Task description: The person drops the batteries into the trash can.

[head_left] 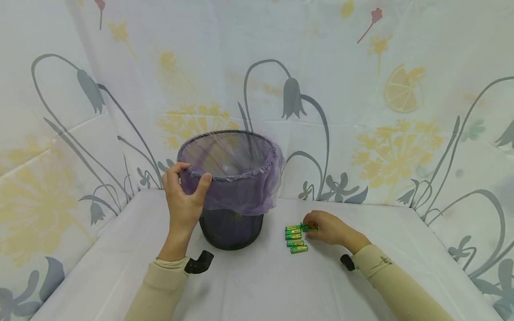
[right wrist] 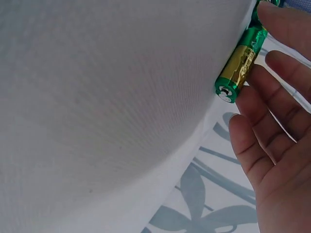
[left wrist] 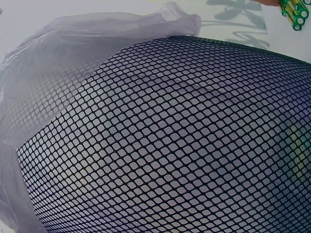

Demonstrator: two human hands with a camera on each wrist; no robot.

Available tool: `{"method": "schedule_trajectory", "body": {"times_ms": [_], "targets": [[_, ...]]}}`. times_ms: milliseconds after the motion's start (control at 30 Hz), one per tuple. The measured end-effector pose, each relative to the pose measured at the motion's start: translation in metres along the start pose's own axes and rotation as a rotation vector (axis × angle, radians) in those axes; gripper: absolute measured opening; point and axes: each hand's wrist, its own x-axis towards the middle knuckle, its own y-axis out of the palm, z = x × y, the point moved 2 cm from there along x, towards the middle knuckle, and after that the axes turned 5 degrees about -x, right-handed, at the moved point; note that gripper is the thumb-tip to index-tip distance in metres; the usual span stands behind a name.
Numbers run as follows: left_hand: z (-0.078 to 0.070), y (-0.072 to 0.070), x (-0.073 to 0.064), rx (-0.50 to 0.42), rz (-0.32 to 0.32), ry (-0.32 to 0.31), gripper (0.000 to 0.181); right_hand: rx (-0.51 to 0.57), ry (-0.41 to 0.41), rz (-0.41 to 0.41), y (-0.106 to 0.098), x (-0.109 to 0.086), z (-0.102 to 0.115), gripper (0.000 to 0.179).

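A dark mesh wastebasket (head_left: 230, 229) stands upright on the table, lined with a thin purple bag (head_left: 237, 196) folded over its rim. My left hand (head_left: 184, 203) grips the near-left rim, thumb on the outside; in the left wrist view the mesh wall (left wrist: 170, 126) fills most of the picture. To the basket's right, several green and gold batteries (head_left: 295, 236) lie in a loose column. At its upper end my right hand (head_left: 329, 227) pinches at batteries (right wrist: 240, 63), thumb on one side and fingertips on the other. The hand partly hides them in the head view.
White cloth covers the table (head_left: 277, 285). A patterned curtain (head_left: 341, 111) hangs behind and along both sides. Yellow-green patches (left wrist: 296, 150) show through the basket's mesh. A black wrist mount sits at each sleeve (head_left: 162, 285).
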Motion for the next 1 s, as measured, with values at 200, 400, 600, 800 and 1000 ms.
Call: {"method": "schedule_trajectory", "body": {"times_ms": [200,400,600,800,1000], "targets": [[-0.0006,-0.0003,-0.0003,0.002,0.001,0.000,0.046,-0.004,0.022,0.019,0.0004,-0.0013,-0.0002,0.024],[-0.0018,-0.0004,-0.0005,0.005,0.002,0.000,0.046,0.008,0.012,0.034,0.0007,-0.0030,-0.0005,0.026],[-0.0038,0.0002,-0.0008,0.001,0.000,-0.005,0.046,0.036,0.002,0.050,0.0013,-0.0047,-0.0012,0.027],[-0.0045,0.0003,-0.0009,0.000,0.001,-0.011,0.047,0.098,-0.019,0.071,0.0039,-0.0041,-0.0037,0.023],[-0.0036,0.0000,-0.0008,-0.001,0.003,-0.006,0.046,0.133,-0.017,0.090,0.0034,-0.0044,-0.0017,0.025]]}}
